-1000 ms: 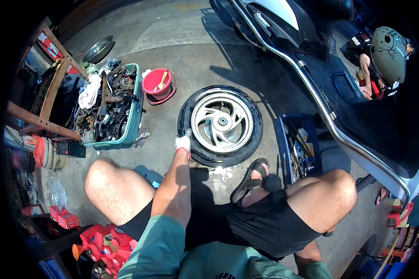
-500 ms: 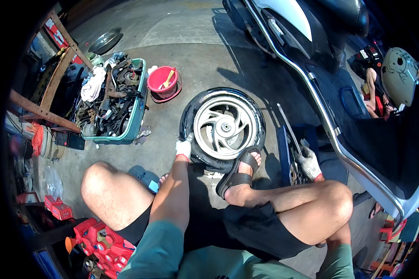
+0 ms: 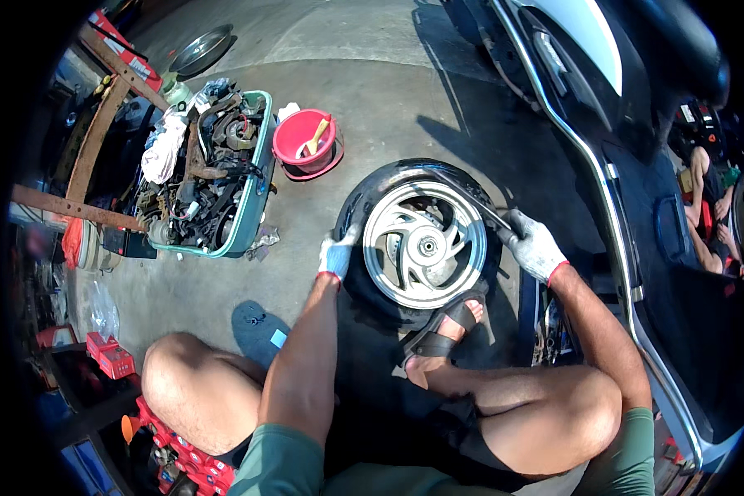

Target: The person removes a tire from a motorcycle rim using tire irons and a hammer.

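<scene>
A motorbike wheel lies flat on the floor, its silver spoked rim point(image 3: 383, 273) inside a wet-looking black tyre point(image 3: 388, 175). My left hand point(image 3: 337, 250), in a white glove, grips the tyre's left side. In my gloved right hand point(image 3: 536, 246) is a long metal tyre lever point(image 3: 489, 213). Its far end reaches over the tyre's upper right part, close to the rim; I cannot tell whether the tip is under the bead. My sandalled right foot point(image 3: 438, 341) presses against the wheel's near edge.
Left of the wheel stand a pink bucket point(image 3: 299, 157) with a brush and a green bin point(image 3: 260, 194) of greasy parts. A scooter with a chrome side rail point(image 3: 591, 157) stands at the right. Beside my right knee lies a tool tray point(image 3: 546, 331). Another person's arms point(image 3: 703, 215) show far right.
My right hand has lifted the lever from the tool tray and brought it left and up to the tyre's edge. My left hand stays at the tyre's left side.
</scene>
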### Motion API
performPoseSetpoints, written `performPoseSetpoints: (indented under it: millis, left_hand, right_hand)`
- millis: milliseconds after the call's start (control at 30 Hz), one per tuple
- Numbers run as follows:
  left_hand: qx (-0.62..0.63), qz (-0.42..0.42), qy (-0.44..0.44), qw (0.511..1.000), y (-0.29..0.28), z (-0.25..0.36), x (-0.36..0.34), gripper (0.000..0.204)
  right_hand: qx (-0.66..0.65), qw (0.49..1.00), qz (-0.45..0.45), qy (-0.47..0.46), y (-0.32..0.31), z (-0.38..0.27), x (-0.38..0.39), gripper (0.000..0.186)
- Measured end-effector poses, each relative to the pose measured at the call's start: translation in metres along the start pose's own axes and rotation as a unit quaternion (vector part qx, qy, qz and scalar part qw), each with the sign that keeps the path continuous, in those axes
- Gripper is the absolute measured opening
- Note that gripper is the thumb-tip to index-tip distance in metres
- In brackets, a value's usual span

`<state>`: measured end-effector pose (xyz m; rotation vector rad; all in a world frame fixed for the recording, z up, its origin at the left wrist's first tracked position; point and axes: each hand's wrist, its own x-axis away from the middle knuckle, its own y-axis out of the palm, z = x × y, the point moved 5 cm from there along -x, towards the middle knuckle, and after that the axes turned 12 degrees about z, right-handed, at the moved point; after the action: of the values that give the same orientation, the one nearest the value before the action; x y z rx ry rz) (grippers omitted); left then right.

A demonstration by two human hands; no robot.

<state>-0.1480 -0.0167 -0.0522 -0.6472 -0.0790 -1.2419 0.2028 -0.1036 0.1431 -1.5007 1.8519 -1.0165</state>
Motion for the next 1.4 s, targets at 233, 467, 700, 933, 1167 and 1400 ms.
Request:
performPoseSetpoints:
  millis: [233,467,700,933,1167,1400]
  left_hand:
    - [0.005,-0.078,-0.02,0.997,0.013,-0.011,-0.026,0.062]
    - [-0.095,-0.006,-0.013,0.995,0.017,-0.004,-0.022,0.078]
    - [-0.083,-0.091,-0.001,0.992,0.019,0.016,-0.024,0.091]
    - [-0.079,-0.017,0.03,0.996,0.012,0.03,-0.021,0.057]
    - [-0.114,-0.007,0.028,0.993,0.014,0.033,-0.023,0.058]
    - [-0.124,-0.005,0.032,0.992,0.019,0.023,-0.029,0.054]
  right_hand:
    - [0.293,0.95,-0.043,-0.093,-0.001,-0.056,-0.064,0.025]
    - [0.416,0.889,-0.056,-0.184,0.001,-0.089,-0.119,0.024]
    - [0.506,0.804,-0.098,-0.297,0.02,-0.109,-0.174,0.016]
    - [0.556,0.745,-0.152,-0.336,0.054,-0.127,-0.227,0.024]
    - [0.568,0.698,-0.149,-0.41,0.074,-0.13,-0.244,0.013]
    - [0.553,0.71,-0.1,-0.424,0.077,-0.123,-0.224,0.016]
